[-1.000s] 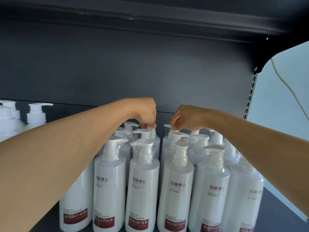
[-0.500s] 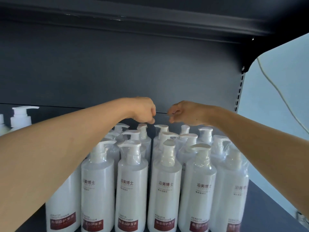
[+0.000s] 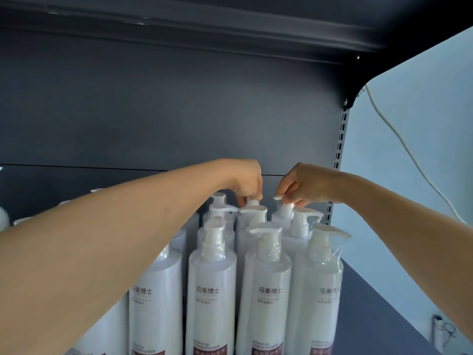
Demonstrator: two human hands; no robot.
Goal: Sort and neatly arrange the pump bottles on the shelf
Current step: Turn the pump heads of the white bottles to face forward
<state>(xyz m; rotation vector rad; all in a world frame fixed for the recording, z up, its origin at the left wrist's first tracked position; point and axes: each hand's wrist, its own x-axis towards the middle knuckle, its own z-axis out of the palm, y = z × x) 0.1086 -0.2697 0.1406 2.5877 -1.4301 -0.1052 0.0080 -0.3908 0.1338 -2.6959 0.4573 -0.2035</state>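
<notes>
Two bare forearms enter from the lower left and lower right of the frame, with no sleeves, watch or jewellery showing; the left hand [image 3: 247, 179] and right hand [image 3: 300, 184], mid-frame, wear no gloves or rings

L hand [image 3: 247, 184] pinches back-row pump head [image 3: 252, 201]; R hand [image 3: 302, 185] pinches adjacent pump head [image 3: 281, 199]. Bottles [image 3: 212, 290] upright on shelf [image 3: 371, 303].

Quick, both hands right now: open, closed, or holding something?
Left hand: closed, fingers pinching the pump head of a back-row bottle.
Right hand: closed, fingers pinching the neighbouring back-row pump.
</notes>
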